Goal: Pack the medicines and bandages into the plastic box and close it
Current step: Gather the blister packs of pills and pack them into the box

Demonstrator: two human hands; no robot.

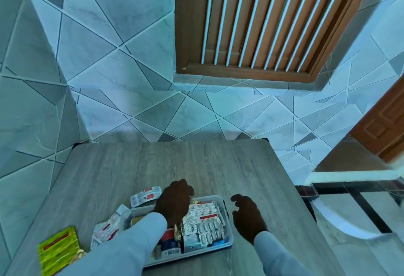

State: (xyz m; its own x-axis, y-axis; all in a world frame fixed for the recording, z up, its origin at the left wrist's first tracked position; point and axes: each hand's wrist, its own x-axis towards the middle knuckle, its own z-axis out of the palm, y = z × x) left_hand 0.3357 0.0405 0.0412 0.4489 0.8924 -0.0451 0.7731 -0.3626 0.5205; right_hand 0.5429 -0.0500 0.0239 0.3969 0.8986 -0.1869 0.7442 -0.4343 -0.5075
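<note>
A clear plastic box [223, 201] sits near the front edge of the grey wooden table, filled with several blister strips [208, 229] and small medicine packs. My left hand [173, 202] reaches over the box's far left part, fingers curled down onto its contents; whether it grips anything I cannot tell. My right hand [248, 215] hovers just right of the box, fingers apart and empty. One strip of tablets [145, 196] lies on the table behind the box. More strips [107, 228] lie against the box's left side. A yellow-green sachet pack [58, 250] lies at the front left.
The table [153, 162] stands against a tiled wall, with a brown louvred window above. To the right is a drop to the floor, a white ledge [349, 176] and a brown door [384, 122]. No lid is in view.
</note>
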